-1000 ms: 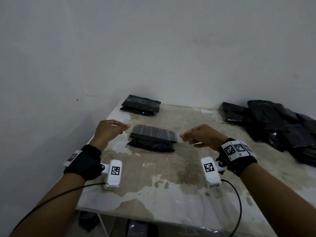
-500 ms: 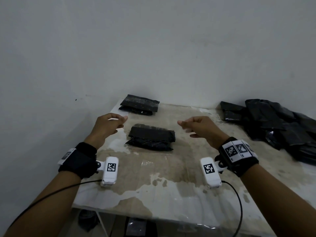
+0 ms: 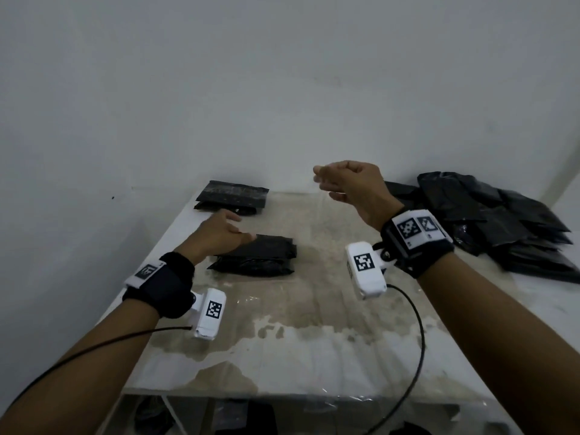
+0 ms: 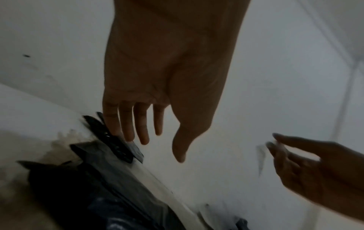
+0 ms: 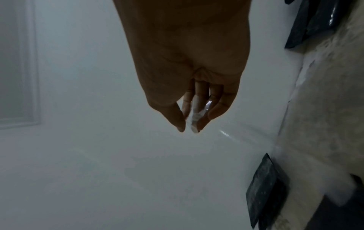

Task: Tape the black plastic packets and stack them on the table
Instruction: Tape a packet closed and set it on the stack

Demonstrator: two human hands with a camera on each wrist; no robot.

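Note:
A stack of two black packets (image 3: 260, 259) lies mid-table, and another taped stack (image 3: 232, 199) sits at the far left near the wall. My left hand (image 3: 241, 227) reaches over the near stack's left end with its fingers straight (image 4: 128, 124) and holds nothing; whether it touches is unclear. My right hand (image 3: 320, 180) is raised above the table's far edge. In the right wrist view its thumb and fingers pinch a short strip of clear tape (image 5: 195, 119). The left wrist view shows the same strip (image 4: 262, 157) hanging from the right hand's fingertips.
A loose pile of black packets (image 3: 502, 221) fills the table's right side. The stained, plastic-covered table (image 3: 314, 324) ends at a wall behind and a drop on the left. Cables trail from both wrist cameras across the near edge.
My right hand has risen and drawn back from the near stack's right end. My left hand has moved right and down over that stack's left end.

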